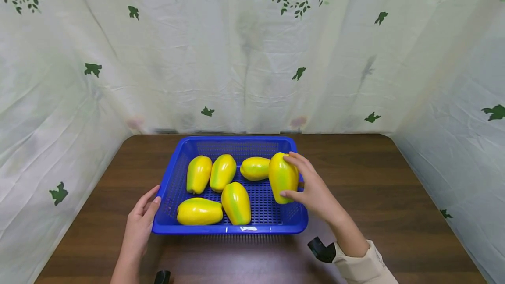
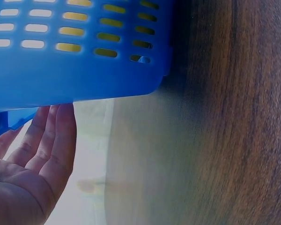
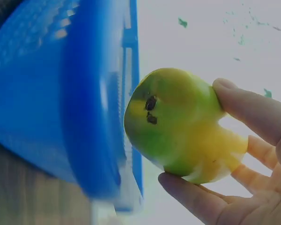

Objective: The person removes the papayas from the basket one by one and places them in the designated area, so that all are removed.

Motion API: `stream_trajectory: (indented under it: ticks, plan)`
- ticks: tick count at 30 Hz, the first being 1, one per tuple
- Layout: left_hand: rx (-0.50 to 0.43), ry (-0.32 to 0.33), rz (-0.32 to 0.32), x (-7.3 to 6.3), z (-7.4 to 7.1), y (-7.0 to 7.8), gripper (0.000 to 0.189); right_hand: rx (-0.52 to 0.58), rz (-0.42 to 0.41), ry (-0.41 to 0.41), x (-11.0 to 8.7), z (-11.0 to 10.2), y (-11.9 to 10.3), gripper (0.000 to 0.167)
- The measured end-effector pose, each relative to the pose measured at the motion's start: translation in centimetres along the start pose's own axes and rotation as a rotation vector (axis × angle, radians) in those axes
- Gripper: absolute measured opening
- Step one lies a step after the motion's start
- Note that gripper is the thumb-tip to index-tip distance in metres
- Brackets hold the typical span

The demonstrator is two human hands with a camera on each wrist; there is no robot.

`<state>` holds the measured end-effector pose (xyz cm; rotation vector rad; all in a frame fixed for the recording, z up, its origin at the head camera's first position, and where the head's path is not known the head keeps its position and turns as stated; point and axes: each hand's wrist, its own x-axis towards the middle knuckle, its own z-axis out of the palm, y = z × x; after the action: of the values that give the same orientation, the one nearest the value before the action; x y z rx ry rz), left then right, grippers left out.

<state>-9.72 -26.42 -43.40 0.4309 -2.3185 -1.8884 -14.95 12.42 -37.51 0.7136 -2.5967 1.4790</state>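
Enclosing the scene on the left, right and far sides, pale hanging cloth [image 1: 213,47] falls in soft folds behind the work surface. Below it extends a dark brown wood-grain table [image 1: 363,183] with rounded far corners. Upon the table stands a blue perforated basket [image 1: 189,230], rectangular, its long sides near and far.

Two bare hands attend it. At the left side, the left hand [image 1: 142,214] touches the basket just at the rim, its fingers extended and the fingertips against the blue plastic. At the right side, the right hand [image 1: 313,189], with a cream sleeve [image 1: 364,264] at the forearm, pinches a glossy yellow-green fruit [image 1: 282,179] between thumb and fingers. This held fruit is above the basket's right side; dark spots mark one end.

Five similar fruits lie inside the basket: a far-left pair [image 1: 199,174], side by side; a far fruit [image 1: 254,168] lying lengthwise, right of the middle; a near-left fruit [image 1: 200,211], also lengthwise; and a near-middle fruit [image 1: 236,204], close beside it.

Smaller still are a black fitting [image 1: 322,250] by the right cuff and green leaf shapes [image 1: 59,193] scattered over the cloth.
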Motion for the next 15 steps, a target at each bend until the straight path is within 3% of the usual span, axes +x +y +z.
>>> stream_trajectory:
  ticks: [3, 15]
  plan:
    - [-0.001, 0.005, 0.006, -0.1, 0.0, 0.0, 0.053, 0.051, 0.019, 0.014, -0.2, -1.1, -0.6, 0.072]
    - [-0.017, 0.012, 0.009, -0.1, 0.0, -0.1, 0.051, 0.075, 0.054, 0.06, -1.1, -4.4, 2.6, 0.075]
